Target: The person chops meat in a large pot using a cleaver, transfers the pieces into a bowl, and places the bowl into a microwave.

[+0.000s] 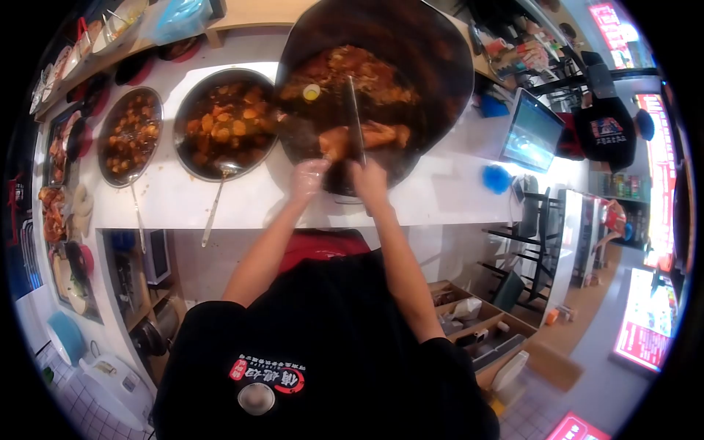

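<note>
Meat chunk (pixel 386 135) is lying inside the big dark pot (pixel 444 81), near side, knife (pixel 354 117) crossing over it. Right hand (pixel 368 182) is gripping the knife handle at the pot's near rim, fingers closed around it; blade is pointing toward the pot's far side. Left hand (pixel 309 178) is reaching over the near-left rim, fingers next to the chunk's left end, looks like clear plastic over it. Can't tell if it's gripping or just touching. Shredded-looking food (pixel 341 62) is filling the pot's far part, egg half (pixel 312 92) sitting at the left of it. Left of the pot, two pans of chunky brown stew (pixel 226 126) (pixel 132 136) are standing on the white worktop (pixel 458 194), each with a ladle (pixel 213 213) leaning out. Right of the pot: lit screen (pixel 534 130), blue crumpled item (pixel 497 178) just beside it.
</note>
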`<state>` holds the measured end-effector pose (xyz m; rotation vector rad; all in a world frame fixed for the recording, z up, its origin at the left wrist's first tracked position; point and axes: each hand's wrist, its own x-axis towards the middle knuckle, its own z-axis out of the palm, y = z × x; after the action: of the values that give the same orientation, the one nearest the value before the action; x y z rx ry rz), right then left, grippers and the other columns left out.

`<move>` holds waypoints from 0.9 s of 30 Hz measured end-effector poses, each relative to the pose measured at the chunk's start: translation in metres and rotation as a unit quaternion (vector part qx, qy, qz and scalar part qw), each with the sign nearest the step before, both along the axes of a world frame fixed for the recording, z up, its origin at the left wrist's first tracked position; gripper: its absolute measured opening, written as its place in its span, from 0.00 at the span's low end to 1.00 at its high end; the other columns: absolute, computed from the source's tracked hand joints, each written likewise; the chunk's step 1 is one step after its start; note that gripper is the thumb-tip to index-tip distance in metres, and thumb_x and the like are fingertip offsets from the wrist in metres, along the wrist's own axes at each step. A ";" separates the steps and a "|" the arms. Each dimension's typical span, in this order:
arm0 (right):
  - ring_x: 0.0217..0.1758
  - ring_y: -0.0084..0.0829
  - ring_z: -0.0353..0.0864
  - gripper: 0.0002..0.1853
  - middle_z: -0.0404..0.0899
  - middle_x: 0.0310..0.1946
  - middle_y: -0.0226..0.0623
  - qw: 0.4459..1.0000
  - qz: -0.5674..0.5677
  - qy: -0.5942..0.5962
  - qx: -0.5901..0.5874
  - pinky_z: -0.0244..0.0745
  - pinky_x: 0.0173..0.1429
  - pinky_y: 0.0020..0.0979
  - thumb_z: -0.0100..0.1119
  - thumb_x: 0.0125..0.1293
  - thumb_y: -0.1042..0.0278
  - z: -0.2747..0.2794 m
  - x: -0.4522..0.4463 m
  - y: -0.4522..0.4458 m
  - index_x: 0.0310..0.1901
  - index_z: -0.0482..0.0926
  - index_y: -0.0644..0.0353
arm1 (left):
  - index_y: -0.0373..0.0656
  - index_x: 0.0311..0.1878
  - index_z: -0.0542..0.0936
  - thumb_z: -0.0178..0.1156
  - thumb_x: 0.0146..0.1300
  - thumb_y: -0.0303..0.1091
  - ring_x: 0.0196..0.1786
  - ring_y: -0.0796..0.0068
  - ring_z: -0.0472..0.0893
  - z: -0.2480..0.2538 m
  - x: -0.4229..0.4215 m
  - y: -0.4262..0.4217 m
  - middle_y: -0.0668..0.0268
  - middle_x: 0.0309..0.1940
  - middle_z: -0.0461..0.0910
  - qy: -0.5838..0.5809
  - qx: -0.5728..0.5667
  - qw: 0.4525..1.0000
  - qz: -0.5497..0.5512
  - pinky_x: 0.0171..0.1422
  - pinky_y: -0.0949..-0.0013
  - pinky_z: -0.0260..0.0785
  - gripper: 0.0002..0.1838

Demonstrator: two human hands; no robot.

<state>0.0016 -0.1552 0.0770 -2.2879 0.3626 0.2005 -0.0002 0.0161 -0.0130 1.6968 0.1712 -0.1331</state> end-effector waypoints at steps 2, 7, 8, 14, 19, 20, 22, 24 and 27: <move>0.41 0.60 0.82 0.18 0.81 0.33 0.63 1.000 -0.012 0.023 0.007 0.75 0.48 0.51 0.57 0.68 0.61 0.022 0.002 0.008 0.40 0.78 0.74 | 0.35 0.40 0.86 0.61 0.69 0.40 0.36 0.75 0.82 -0.028 0.000 -0.008 0.63 0.32 0.86 -0.097 -0.052 0.994 0.019 0.44 0.68 0.72 0.15; 0.26 0.47 0.82 0.12 0.80 0.24 0.52 0.978 -0.050 -0.200 0.029 0.74 0.34 0.39 0.59 0.67 0.66 0.149 -0.003 0.030 0.39 0.77 0.70 | 0.33 0.42 0.85 0.61 0.69 0.34 0.39 0.73 0.83 0.001 -0.003 -0.006 0.61 0.33 0.85 -0.100 0.186 0.973 -0.089 0.49 0.71 0.73 0.12; 0.22 0.42 0.80 0.10 0.78 0.21 0.48 0.973 -0.048 -0.223 0.035 0.72 0.31 0.36 0.60 0.68 0.67 0.145 -0.001 0.030 0.39 0.77 0.68 | 0.34 0.43 0.85 0.60 0.69 0.34 0.40 0.72 0.83 -0.007 -0.001 -0.006 0.59 0.35 0.86 -0.066 0.029 0.997 -0.035 0.50 0.71 0.73 0.12; 0.38 0.63 0.81 0.15 0.81 0.29 0.61 0.998 -0.031 -0.051 0.006 0.75 0.44 0.51 0.58 0.67 0.61 -0.007 -0.017 0.010 0.37 0.78 0.70 | 0.34 0.43 0.84 0.56 0.70 0.33 0.40 0.68 0.83 -0.011 -0.007 -0.003 0.53 0.36 0.84 -0.041 -0.033 0.998 -0.028 0.47 0.67 0.72 0.12; 0.41 0.63 0.81 0.16 0.81 0.32 0.63 0.998 -0.006 0.001 -0.056 0.76 0.48 0.52 0.57 0.67 0.61 -0.025 -0.002 0.011 0.36 0.79 0.71 | 0.38 0.43 0.85 0.55 0.69 0.37 0.45 0.56 0.85 0.005 0.004 -0.007 0.52 0.40 0.85 -0.061 0.064 0.996 -0.020 0.51 0.62 0.74 0.13; 0.42 0.63 0.81 0.16 0.81 0.32 0.63 0.998 -0.012 -0.006 -0.056 0.76 0.49 0.52 0.57 0.66 0.61 -0.028 -0.004 0.012 0.36 0.79 0.71 | 0.37 0.42 0.84 0.55 0.70 0.36 0.40 0.62 0.83 -0.003 0.005 -0.008 0.53 0.36 0.84 -0.073 0.083 0.994 -0.020 0.48 0.64 0.73 0.13; 0.43 0.63 0.81 0.16 0.81 0.34 0.64 0.999 -0.006 -0.013 -0.042 0.75 0.50 0.53 0.58 0.66 0.62 -0.022 -0.014 0.015 0.38 0.79 0.72 | 0.34 0.43 0.84 0.56 0.71 0.34 0.38 0.73 0.82 0.020 0.002 -0.001 0.57 0.34 0.85 -0.002 0.101 0.993 -0.060 0.47 0.68 0.73 0.13; 0.43 0.63 0.81 0.16 0.81 0.34 0.64 0.999 -0.008 -0.003 -0.048 0.76 0.50 0.53 0.58 0.66 0.62 -0.028 -0.018 0.011 0.38 0.79 0.72 | 0.34 0.43 0.84 0.57 0.70 0.33 0.39 0.72 0.82 -0.004 0.003 -0.004 0.58 0.35 0.86 -0.007 0.086 0.996 -0.037 0.48 0.68 0.73 0.12; 0.44 0.63 0.81 0.15 0.81 0.34 0.64 0.998 -0.012 0.028 -0.047 0.76 0.50 0.52 0.58 0.66 0.63 -0.021 -0.030 0.011 0.38 0.79 0.72 | 0.34 0.42 0.84 0.57 0.70 0.30 0.40 0.69 0.83 -0.007 -0.001 -0.004 0.58 0.37 0.86 -0.004 0.076 0.997 -0.018 0.49 0.67 0.74 0.10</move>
<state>-0.0287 -0.1445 0.0564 -2.3730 0.4381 0.2407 -0.0011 0.0122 -0.0205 1.8526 0.1487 -0.1426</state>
